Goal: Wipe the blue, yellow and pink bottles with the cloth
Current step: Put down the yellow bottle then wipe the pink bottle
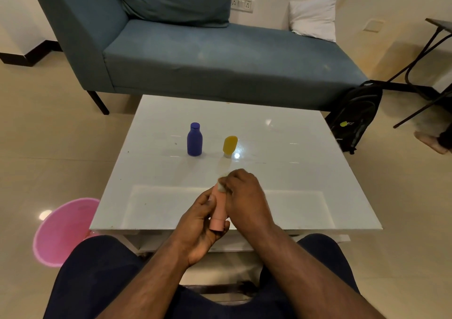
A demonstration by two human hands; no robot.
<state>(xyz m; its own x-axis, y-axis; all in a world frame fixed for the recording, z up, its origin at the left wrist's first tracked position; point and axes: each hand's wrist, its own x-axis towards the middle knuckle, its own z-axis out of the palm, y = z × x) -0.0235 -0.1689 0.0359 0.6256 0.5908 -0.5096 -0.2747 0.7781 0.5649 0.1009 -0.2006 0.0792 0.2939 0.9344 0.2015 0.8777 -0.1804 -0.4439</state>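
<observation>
My left hand grips the pink bottle above the near edge of the white table, the bottle tilted with one end toward me. My right hand presses a small pale cloth against the bottle's far end; most of the cloth is hidden under the fingers. The blue bottle stands upright at the table's middle. To its right the yellow bottle stands on its pale cap.
A blue-grey sofa lies beyond the table. A pink bin stands on the floor at the table's near left corner. A black backpack leans at the far right. My knees frame the table's near side.
</observation>
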